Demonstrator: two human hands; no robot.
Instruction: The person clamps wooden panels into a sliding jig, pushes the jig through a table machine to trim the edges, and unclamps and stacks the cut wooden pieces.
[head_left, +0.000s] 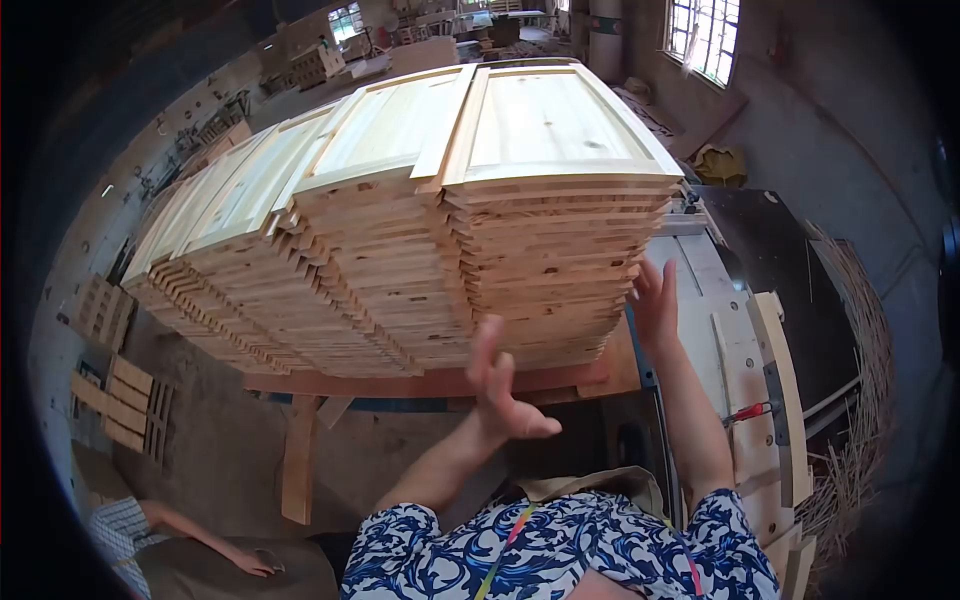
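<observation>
Tall stacks of pale wooden panels with raised frames fill the middle of the view. The nearest stack (560, 260) is on the right, with a framed panel (550, 120) on top. My left hand (503, 388) is raised in front of the stacks' lower part, thumb and fingers apart, holding nothing. Beside the right edge of the nearest stack is my right hand (655, 300), its fingers stretched upward and apart. Some of its fingertips overlap the stack's edge; whether they touch it I cannot tell.
A reddish board (430, 385) supports the stacks. On the right stands a machine table (705, 290) with a red-handled tool (750, 412) and a bundle of thin wood strips (855, 400). Another person's arm (205, 535) shows at lower left, near pallets (130, 400).
</observation>
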